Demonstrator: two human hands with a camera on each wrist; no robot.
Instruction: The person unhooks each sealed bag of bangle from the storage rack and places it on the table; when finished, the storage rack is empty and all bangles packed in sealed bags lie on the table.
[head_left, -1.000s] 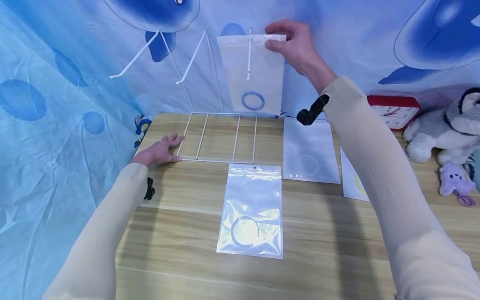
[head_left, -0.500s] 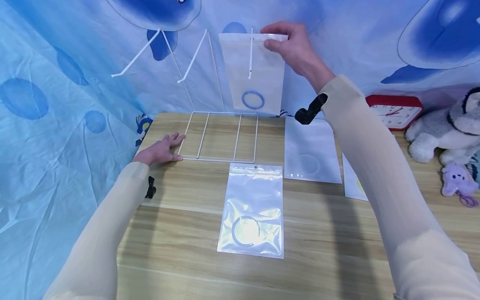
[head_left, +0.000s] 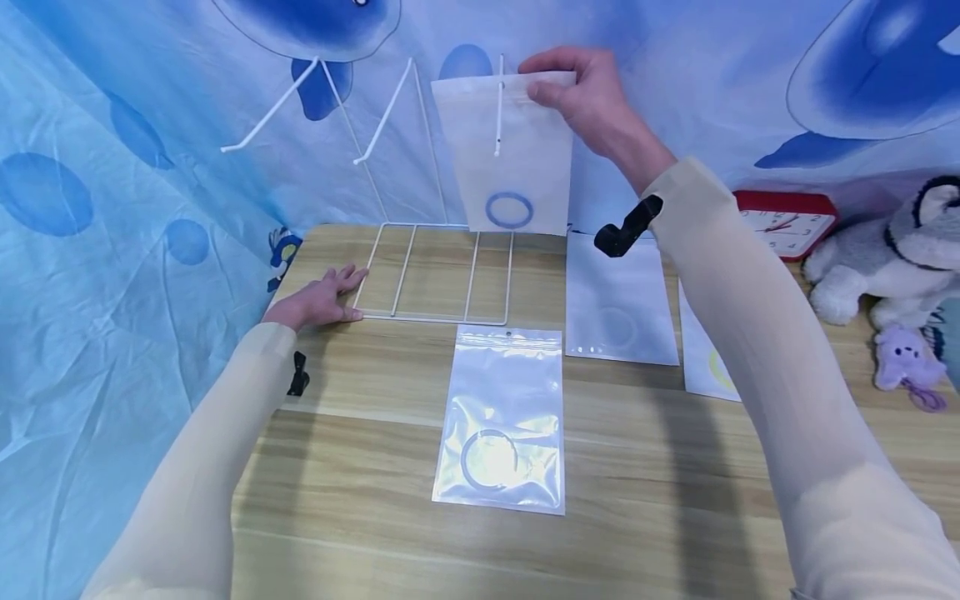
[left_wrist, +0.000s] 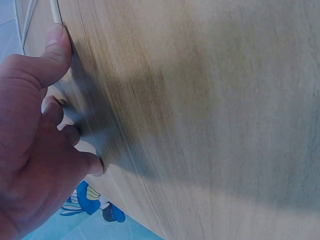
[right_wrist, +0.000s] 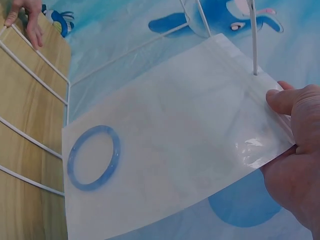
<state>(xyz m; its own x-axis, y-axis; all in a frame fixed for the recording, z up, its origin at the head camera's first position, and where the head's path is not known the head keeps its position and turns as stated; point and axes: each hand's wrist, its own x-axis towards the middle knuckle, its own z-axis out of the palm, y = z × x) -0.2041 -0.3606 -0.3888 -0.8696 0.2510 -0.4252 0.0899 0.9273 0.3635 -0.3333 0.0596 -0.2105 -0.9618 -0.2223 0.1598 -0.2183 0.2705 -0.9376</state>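
Observation:
A white zip bag (head_left: pixel 502 150) with a blue bangle (head_left: pixel 510 210) in its lower part hangs at the right-hand hook (head_left: pixel 499 117) of a white wire rack (head_left: pixel 435 320). My right hand (head_left: pixel 596 100) pinches the bag's upper right corner between thumb and fingers. In the right wrist view, the hook's wire (right_wrist: pixel 254 45) meets the hole near the bag's top edge. My left hand (head_left: pixel 318 302) rests at the left front corner of the rack's base, fingers spread. Its thumb (left_wrist: pixel 56 50) touches the wire in the left wrist view, while other fingertips press on the wooden table.
Another bag (head_left: pixel 506 417) with a ring shape lies in front of the rack. Two more bags (head_left: pixel 622 300) (head_left: pixel 705 350) lie to the right, one partly behind my sleeve. A red clock (head_left: pixel 787 223), a plush dog (head_left: pixel 881 258) and a purple toy (head_left: pixel 907 358) stand farther right.
The bag in my right hand has come slightly lower, its bottom edge now overlapping the rack's back wire. My left hand stays in place on the rack.

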